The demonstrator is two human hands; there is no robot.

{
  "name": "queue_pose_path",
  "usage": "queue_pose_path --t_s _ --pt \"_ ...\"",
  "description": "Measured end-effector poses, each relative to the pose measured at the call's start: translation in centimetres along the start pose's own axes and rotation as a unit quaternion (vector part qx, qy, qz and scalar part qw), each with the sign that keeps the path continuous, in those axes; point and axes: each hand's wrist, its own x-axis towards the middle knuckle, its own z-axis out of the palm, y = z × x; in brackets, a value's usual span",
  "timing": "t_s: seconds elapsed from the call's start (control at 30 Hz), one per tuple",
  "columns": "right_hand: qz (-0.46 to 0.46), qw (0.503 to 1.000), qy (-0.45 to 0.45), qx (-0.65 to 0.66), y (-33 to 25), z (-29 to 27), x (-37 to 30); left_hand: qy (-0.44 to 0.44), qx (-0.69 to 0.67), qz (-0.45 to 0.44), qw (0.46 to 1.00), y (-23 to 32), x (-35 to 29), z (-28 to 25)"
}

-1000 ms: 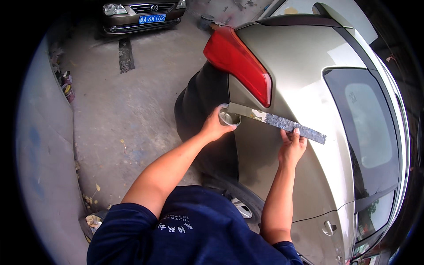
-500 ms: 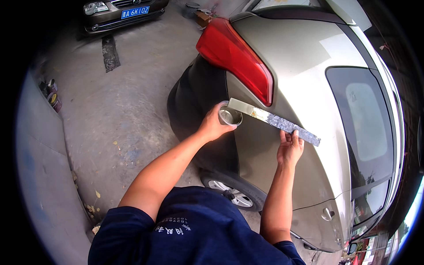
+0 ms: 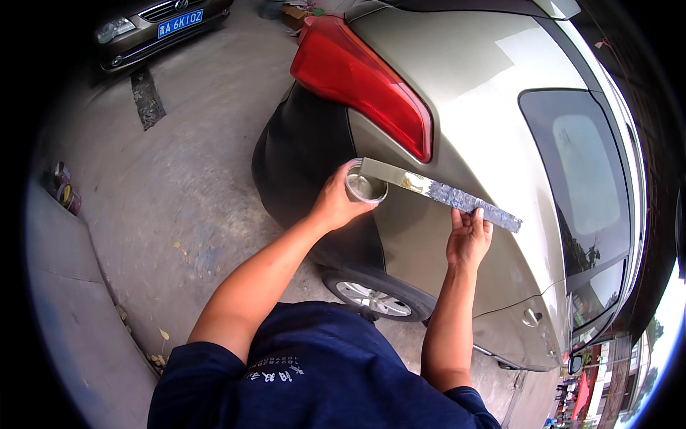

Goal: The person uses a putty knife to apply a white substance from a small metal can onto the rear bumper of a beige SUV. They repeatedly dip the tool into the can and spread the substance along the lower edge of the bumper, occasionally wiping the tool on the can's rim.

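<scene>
Left hand (image 3: pixel 336 204): fingers wrapped around a small round metal cup (image 3: pixel 366 187), gripped from the side, open mouth facing up toward the camera. Inside of the cup looks grey and shiny; contents cannot be made out.

Right hand (image 3: pixel 468 237): palm toward the car, fingers pointing up, fingertips closed on the lower edge of a long flat metal strip (image 3: pixel 439 193). Whether the thumb is behind the strip cannot be told.

The two hands are apart, one at each portion of the strip. The strip runs diagonally, its upper left end touching the rim of the cup, its lower right end past the right hand. The left part of the strip is bright and mirror-like; the right part is coated with a mottled grey layer.

The strip is held just in front of the rear quarter panel of a beige-gold car (image 3: pixel 493 114), below the red tail light (image 3: pixel 357 75). Contact between strip and panel cannot be judged. Dark rear bumper (image 3: pixel 300 157) sits left of the cup. Rear wheel (image 3: pixel 375 294) shows below, between the forearms. Side window (image 3: pixel 582 168) and door handle (image 3: pixel 530 316) lie to the right.

Person wears a dark blue short-sleeved shirt (image 3: pixel 314 379). Concrete floor (image 3: pixel 171 207) to the left. A second, dark car (image 3: pixel 161 28) is parked at the top left, well apart. Small cans (image 3: pixel 63 187) stand at the far left edge.
</scene>
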Motion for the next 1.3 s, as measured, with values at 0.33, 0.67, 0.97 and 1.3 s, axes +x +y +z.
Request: queue_pose_path --t_s 0.33,0.67,0.97,1.3 --pt "-0.084 0.984 0.003 -0.159 -4.3 3.6 -2.3 -0.064 -0.004 0.045 0.997 0.8 0.1 0.6" --pt "-0.110 0.932 0.055 -0.340 -7.3 4.5 -3.7 -0.161 0.018 0.135 0.977 4.3 -0.9 4.9" --pt "-0.093 0.962 0.179 -0.183 -11.1 -0.6 -1.5 -0.138 -0.032 0.112 0.984 8.4 1.1 6.7" --pt "-0.119 0.979 0.155 -0.049 -10.1 -2.4 -0.6 -0.113 -0.007 0.098 0.989 9.8 3.0 6.7"
